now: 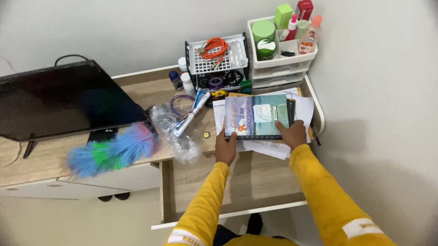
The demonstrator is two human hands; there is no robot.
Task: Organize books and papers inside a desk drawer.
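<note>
On the wooden desk, both hands grip a book by its near edge, the left hand grasping the near left corner, the right hand the near right; it lies flat on loose papers; just left sit crumpled clear plastic, a white tube and a coin; behind stand a black wire basket and white drawers; a colourful duster lies beneath the dark screen; fingertips under the cover are hidden; the basket's contents are hard to make out.
</note>
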